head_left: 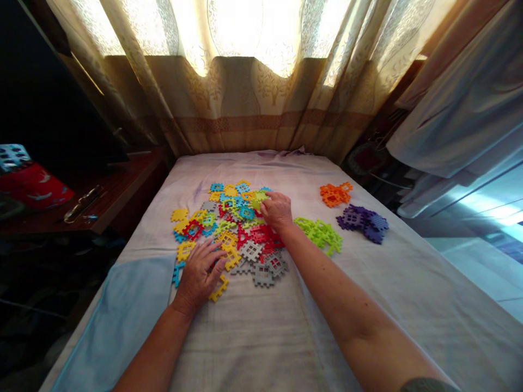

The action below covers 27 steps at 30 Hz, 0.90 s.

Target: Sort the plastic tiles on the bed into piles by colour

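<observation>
A mixed pile of coloured plastic waffle tiles (235, 228) lies on the bed sheet (286, 326). My left hand (200, 275) rests flat on the pile's near left edge, fingers spread over yellow and blue tiles. My right hand (278, 209) reaches to the pile's far right side, its fingers pinched on a light green tile (258, 200). To the right lie sorted heaps: green tiles (321, 234), orange tiles (335, 194) and purple tiles (363, 222).
A light blue cloth (118, 321) covers the bed's near left corner. A dark wooden side table (102, 196) with small items stands to the left. Curtains (253, 98) hang behind the bed's far end.
</observation>
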Each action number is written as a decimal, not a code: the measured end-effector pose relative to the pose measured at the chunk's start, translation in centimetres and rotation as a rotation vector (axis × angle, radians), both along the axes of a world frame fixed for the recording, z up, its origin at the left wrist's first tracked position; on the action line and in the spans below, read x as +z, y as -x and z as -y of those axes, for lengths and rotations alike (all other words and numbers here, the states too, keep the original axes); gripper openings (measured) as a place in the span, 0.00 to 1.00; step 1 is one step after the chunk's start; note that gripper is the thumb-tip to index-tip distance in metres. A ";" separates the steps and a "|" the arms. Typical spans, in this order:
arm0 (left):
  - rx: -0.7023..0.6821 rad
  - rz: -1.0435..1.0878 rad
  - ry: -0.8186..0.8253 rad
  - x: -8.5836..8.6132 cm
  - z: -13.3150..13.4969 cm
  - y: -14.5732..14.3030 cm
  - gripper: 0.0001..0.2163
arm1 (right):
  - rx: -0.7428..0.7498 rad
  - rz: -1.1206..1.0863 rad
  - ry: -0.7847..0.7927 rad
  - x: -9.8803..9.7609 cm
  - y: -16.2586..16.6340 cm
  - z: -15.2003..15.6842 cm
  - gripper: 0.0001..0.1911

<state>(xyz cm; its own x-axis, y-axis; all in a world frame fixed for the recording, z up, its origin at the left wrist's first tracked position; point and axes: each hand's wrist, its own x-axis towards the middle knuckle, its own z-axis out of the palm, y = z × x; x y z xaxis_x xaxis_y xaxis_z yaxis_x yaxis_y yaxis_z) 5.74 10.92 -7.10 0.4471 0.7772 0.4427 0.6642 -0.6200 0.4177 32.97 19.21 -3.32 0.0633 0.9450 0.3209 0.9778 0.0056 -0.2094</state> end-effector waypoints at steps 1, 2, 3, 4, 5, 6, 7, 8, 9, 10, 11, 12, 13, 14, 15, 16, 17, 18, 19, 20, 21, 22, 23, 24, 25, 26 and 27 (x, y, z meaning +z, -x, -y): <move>-0.002 -0.001 0.000 0.0 0.0 0.0 0.16 | -0.017 -0.016 -0.032 0.1 -0.1 -0.1 0.16; -0.002 -0.001 -0.001 0.0 0.0 0.0 0.16 | -0.034 -0.036 -0.058 0.3 -0.3 -0.1 0.16; -0.001 0.000 -0.001 0.0 0.0 0.0 0.16 | -0.052 -0.061 -0.074 0.4 -0.6 0.0 0.17; 0.002 0.002 -0.002 0.0 0.0 0.0 0.16 | -0.070 -0.090 -0.081 0.5 -1.2 0.2 0.17; 0.004 0.003 -0.002 0.0 0.1 0.0 0.15 | -0.086 -0.119 -0.083 0.6 -1.9 0.5 0.18; 0.004 0.003 -0.003 0.0 0.1 0.0 0.15 | -0.102 -0.144 -0.089 0.7 -2.8 0.9 0.19; 0.004 0.002 -0.005 -0.1 0.1 0.0 0.15 | -0.119 -0.163 -0.102 0.7 -3.9 1.4 0.20; 0.002 0.002 -0.007 -0.1 0.1 0.0 0.15 | -0.138 -0.176 -0.124 0.6 -5.3 2.1 0.20; 0.002 0.004 -0.010 -0.2 0.1 0.0 0.15 | -0.161 -0.182 -0.157 0.5 -6.7 2.8 0.20; 0.003 0.007 -0.012 -0.2 0.0 0.0 0.15 | -0.183 -0.184 -0.187 0.3 -8.2 3.5 0.19; 0.007 0.011 -0.014 -0.3 0.0 0.0 0.16 | -0.213 -0.181 -0.205 0.0 -9.8 4.3 0.19; 0.009 0.015 -0.016 -0.3 0.0 0.0 0.16 | -0.248 -0.176 -0.209 -0.3 -11.2 5.0 0.18; 0.010 0.019 -0.017 -0.3 0.0 0.0 0.16 | -0.280 -0.174 -0.205 -0.6 -12.5 5.7 0.17; 0.009 0.022 -0.019 -0.4 0.0 0.0 0.16 | -0.305 -0.176 -0.197 -0.9 -13.6 6.2 0.16; 0.008 0.024 -0.020 -0.4 0.0 0.0 0.16 | -0.319 -0.180 -0.184 -1.3 -14.6 6.7 0.15; 0.007 0.025 -0.020 -0.4 0.0 0.0 0.15 | -0.322 -0.186 -0.169 -1.6 -15.3 7.1 0.15; 0.009 0.026 -0.020 -0.4 -0.1 0.0 0.15 | -0.314 -0.193 -0.152 -1.8 -15.8 7.4 0.14; 0.011 0.026 -0.019 -0.4 -0.1 0.0 0.15 | -0.298 -0.199 -0.132 -2.0 -16.2 7.6 0.13; 0.013 0.027 -0.018 -0.3 -0.1 0.1 0.15 | -0.281 -0.207 -0.115 -2.2 -16.4 7.7 0.12; 0.013 0.027 -0.019 -0.3 -0.1 0.1 0.15 | -0.262 -0.215 -0.099 -2.2 -16.5 7.8 0.12; 0.009 0.028 -0.022 -0.3 -0.2 0.1 0.15 | -0.242 -0.221 -0.084 -2.2 -16.6 7.9 0.11; 0.004 0.028 -0.026 -0.3 -0.2 0.1 0.15 | -0.225 -0.226 -0.069 -2.1 -16.6 7.9 0.11; -0.001 0.029 -0.030 -0.3 -0.2 0.1 0.15 | -0.211 -0.229 -0.054 -2.1 -16.6 8.0 0.11; -0.004 0.030 -0.034 -0.3 -0.2 0.2 0.15 | -0.199 -0.228 -0.034 -1.9 -16.6 8.1 0.12; -0.005 0.029 -0.037 -0.3 -0.2 0.2 0.15 | -0.191 -0.222 -0.009 -1.8 -16.7 8.2 0.13; -0.004 0.027 -0.038 -0.3 -0.2 0.2 0.15 | -0.187 -0.214 0.023 -1.7 -16.7 8.3 0.13; -0.002 0.025 -0.039 -0.3 -0.2 0.2 0.15 | -0.189 -0.202 0.057 -1.6 -16.7 8.4 0.14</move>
